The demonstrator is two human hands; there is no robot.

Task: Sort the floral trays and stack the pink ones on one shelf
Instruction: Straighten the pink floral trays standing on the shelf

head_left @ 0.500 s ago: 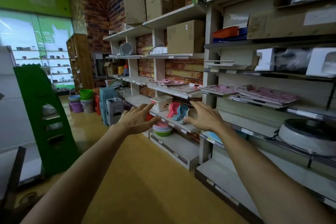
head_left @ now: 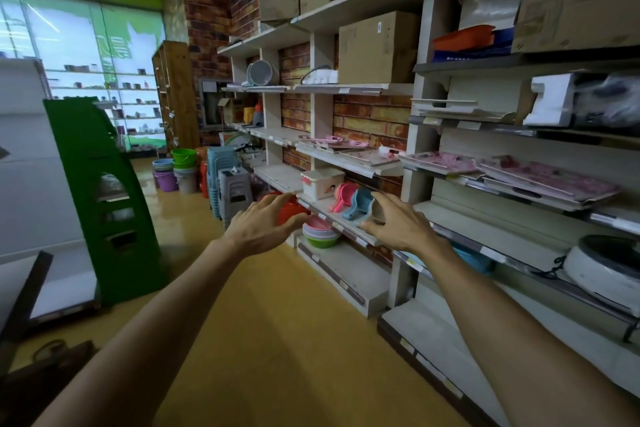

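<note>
Pink floral trays (head_left: 540, 180) are lying on the mid-height shelf (head_left: 519, 199) at right, more (head_left: 346, 147) sitting on the next bay. Left hand (head_left: 258, 227) and right hand (head_left: 403, 224) are hovering outstretched, fingers spread, grasping nothing.

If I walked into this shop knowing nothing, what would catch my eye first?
Probably the two bare hands, left hand and right hand, stretched out open in mid-air before the shelving, holding nothing. Behind them to the right, pink floral trays lie spread along a middle shelf, and a bright green display stand rises on the left of the aisle.
</note>
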